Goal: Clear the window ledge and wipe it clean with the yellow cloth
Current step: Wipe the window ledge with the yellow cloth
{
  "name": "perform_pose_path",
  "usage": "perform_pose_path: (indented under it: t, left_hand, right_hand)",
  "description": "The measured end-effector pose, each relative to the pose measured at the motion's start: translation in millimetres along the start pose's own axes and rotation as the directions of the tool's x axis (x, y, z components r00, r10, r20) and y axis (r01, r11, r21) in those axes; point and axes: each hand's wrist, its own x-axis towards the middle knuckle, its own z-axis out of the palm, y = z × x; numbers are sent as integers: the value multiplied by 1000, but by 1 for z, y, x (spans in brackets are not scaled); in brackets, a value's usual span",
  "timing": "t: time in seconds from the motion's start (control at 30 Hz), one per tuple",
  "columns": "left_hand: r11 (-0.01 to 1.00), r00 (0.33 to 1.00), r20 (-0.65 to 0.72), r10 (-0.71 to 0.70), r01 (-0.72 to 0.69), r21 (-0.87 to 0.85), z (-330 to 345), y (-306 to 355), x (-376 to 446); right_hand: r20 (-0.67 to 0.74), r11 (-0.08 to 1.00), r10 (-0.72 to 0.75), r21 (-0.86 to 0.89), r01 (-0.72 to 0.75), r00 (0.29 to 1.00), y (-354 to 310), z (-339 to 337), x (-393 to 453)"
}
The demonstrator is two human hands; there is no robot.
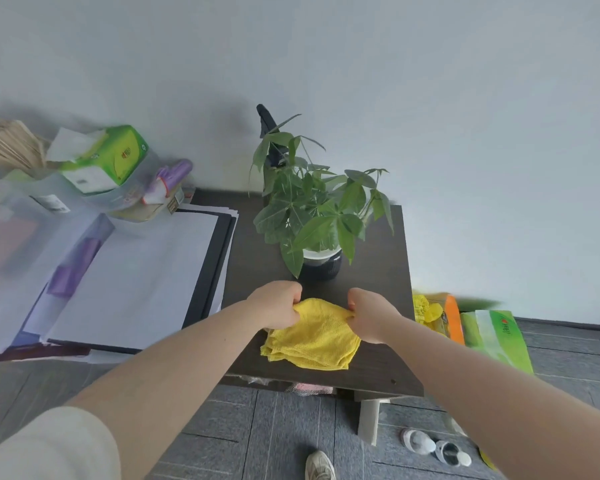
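Yellow terry cloth (312,336) — folded, lying at the near edge of the dark tabletop (378,362), just in front of the potted plant (317,216). Left hand (278,308) and right hand (371,315): fingers of each pinched shut on the cloth's far edge, one at either corner. Step in hand, as judged: gathering the cloth for wiping. Advice — lift both corners evenly, keep the pad folded, and move the plant off before wiping, since its leaves overhang the surface.
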Motion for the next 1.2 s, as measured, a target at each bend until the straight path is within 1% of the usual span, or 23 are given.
perform_pose_path:
  t: [0.07,0.13,0.2,0.27,0.43,0.6,0.7,0.83,1.0,1.2]
  left_hand:
    - [1000,1000,-5,18,-18,16,-6,14,-6]
    - [999,999,-19,37,-36,40,-11,32,-11]
    - [996,998,-27,61,-60,59,-15,55,-17]
    - [991,994,-41,101,-97,93,-17,85,-25]
    - [962,973,-83,217,-199,189,-15,179,-48]
    - [913,926,-125,357,-318,254,-3,289,-67]
    - [866,877,-142,458,-404,296,2,374,-73]
    - [796,804,-130,580,-526,298,16,489,-85]
    - [668,694,-45,719,-670,324,51,618,-93]
    - [503,554,112,825,-810,302,105,765,-87]
  right_hand:
    - [-11,998,-37,53,37,999,7,-6,-12]
    - [-20,996,-71,46,71,997,16,-12,-26]
    - [-45,995,-82,51,84,996,28,-20,-44]
    - [-86,992,-73,98,81,994,42,-32,-67]
    - [-226,956,24,289,44,974,101,-61,-137]
    - [-342,920,178,390,-33,923,194,-83,-230]
    - [-405,902,280,422,-93,870,262,-96,-289]
    - [-471,854,422,494,-165,774,348,-113,-367]
    - [-498,779,575,576,-248,649,437,-119,-452]
    - [-477,648,747,678,-346,464,542,-105,-531]
